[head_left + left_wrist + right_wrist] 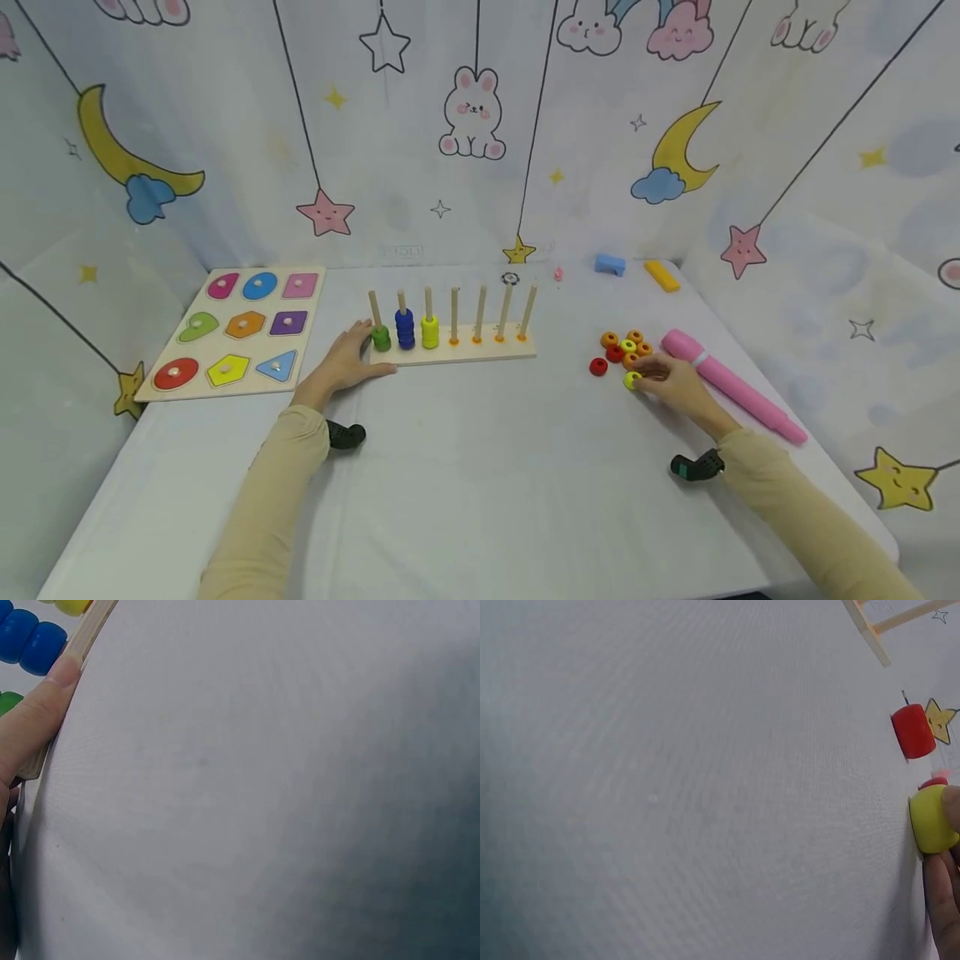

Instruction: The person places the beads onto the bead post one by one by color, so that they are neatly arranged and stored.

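A wooden peg board (480,354) with several upright pegs stands on the table. Its first three pegs from the left carry green rings (381,338), blue rings (405,329) and yellow rings (430,332); the other pegs are bare. My left hand (341,362) holds the board's left end, the thumb (37,712) along its front edge and the fingers round the side. At the right, my right hand (675,385) pinches a yellow ring (932,819) at table level. Beside it lie loose orange rings (609,340) and red rings (597,367), with another yellow ring (628,345) among them.
At the left lies a shape puzzle board (236,325) with knobbed pieces. A pink tube-like thing (735,387) lies right of the right hand. Toward the back are a blue block (610,265), a yellow block (662,276) and a small pink piece (558,273).
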Demonstrator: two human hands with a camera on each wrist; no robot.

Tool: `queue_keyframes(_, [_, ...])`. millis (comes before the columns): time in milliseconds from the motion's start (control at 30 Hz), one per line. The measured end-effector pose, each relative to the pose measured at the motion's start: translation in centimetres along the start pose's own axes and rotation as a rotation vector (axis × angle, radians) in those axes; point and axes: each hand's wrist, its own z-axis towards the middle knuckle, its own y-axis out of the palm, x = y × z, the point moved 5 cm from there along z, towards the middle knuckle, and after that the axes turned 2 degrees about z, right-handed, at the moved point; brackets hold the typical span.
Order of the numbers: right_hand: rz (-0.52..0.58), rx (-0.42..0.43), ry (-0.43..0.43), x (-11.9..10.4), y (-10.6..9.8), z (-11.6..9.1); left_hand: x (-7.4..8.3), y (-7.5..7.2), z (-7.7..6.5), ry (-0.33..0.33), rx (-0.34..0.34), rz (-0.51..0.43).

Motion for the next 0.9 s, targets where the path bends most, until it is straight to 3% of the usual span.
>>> queue_keyframes(267, [0.025,0.012,-0.033,-0.9,-0.8,0.2,0.5,0.3,-0.1,0.021,0.008,0.003])
queue_keyframes(467, [0.065,0.035,-0.049,-4.0,-1.0,2.9,0.4,0.6,-0.2,0.001,-0.004,0.0])
queue_keyframes(600, [0.117,0.059,-0.101,-7.9,-0.5,5.4,0.2,0.3,-0.2,-0.001,0.012,0.005])
queue_keyframes(800, [0.174,0.054,-0.175,-16.6,0.8,8.1,0.1,0.1,-0.1,0.011,0.012,0.014])
queue_keyframes(900, [0.184,0.066,-0.259,-20.1,2.1,9.5,0.0,0.1,-0.2,0.001,0.016,0.008])
